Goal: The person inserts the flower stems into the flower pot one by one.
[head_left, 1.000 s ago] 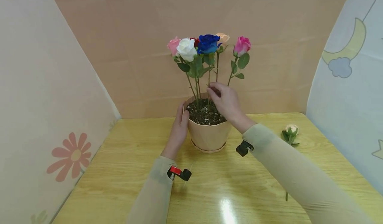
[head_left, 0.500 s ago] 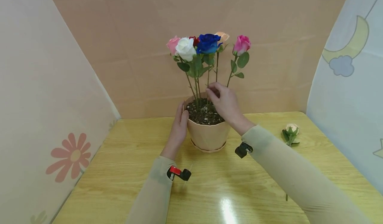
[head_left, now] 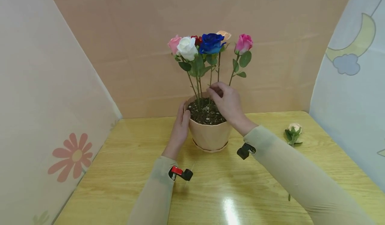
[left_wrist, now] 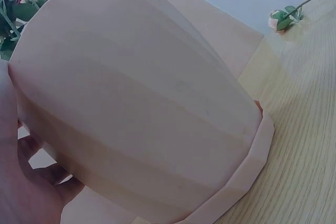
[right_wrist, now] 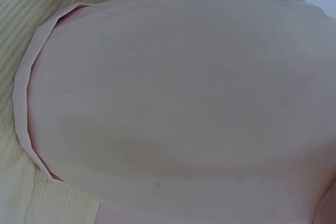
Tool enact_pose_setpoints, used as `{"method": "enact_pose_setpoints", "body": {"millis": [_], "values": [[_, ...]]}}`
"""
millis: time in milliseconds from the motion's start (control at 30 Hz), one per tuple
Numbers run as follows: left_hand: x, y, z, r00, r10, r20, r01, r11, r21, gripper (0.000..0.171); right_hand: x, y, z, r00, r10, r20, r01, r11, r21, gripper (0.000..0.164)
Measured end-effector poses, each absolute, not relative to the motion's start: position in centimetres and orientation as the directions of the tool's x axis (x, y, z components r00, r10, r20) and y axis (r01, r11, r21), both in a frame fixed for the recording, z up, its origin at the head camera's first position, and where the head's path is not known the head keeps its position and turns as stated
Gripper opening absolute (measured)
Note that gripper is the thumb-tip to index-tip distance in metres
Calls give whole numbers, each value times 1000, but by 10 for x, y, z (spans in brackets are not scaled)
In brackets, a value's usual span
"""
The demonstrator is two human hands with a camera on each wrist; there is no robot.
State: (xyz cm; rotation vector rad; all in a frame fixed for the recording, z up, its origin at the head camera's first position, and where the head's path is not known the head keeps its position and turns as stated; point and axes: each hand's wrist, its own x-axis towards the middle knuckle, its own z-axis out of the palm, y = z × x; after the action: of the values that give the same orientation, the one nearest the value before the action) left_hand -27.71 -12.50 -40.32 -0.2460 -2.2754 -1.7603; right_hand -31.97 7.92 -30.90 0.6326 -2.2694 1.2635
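Note:
A pale peach flowerpot (head_left: 209, 136) filled with dark soil (head_left: 207, 118) stands upright on its matching saucer. My left hand (head_left: 179, 126) holds the pot's left side, thumb at the rim; in the left wrist view its fingers (left_wrist: 52, 174) curve along the outer wall. Over the soil, my right hand (head_left: 227, 101) pinches the stem of a blue rose (head_left: 212, 43), which stands upright in the pot. Around it rise a white rose (head_left: 187, 48), a light pink rose (head_left: 174, 44), a partly hidden red rose (head_left: 197, 40), a peach rose (head_left: 224, 35) and a bright pink rose (head_left: 244, 44).
A cream rose (head_left: 294, 129) lies on the wooden table (head_left: 141, 145) to the right, its stem partly hidden under my right sleeve (head_left: 288, 165). A peach backdrop (head_left: 144, 68) stands close behind the pot, with printed panels at both sides.
Both hands keep their places on the pot and the stem. The blue rose's head shifts very slightly; the whole head view drifts a little.

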Motion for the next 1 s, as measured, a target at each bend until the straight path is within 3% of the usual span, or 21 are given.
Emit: {"method": "enact_pose_setpoints", "body": {"millis": [533, 1000], "values": [[-274, -117, -400, -954, -4, 301, 290, 258, 921, 63, -307, 102, -298, -829, -123, 546, -533, 470, -704, 32], [-275, -123, -403, -957, -20, 289, 276, 241, 930, 62, -287, 149, -287, -809, -162, 565, -546, 564, -620, 32]]}}
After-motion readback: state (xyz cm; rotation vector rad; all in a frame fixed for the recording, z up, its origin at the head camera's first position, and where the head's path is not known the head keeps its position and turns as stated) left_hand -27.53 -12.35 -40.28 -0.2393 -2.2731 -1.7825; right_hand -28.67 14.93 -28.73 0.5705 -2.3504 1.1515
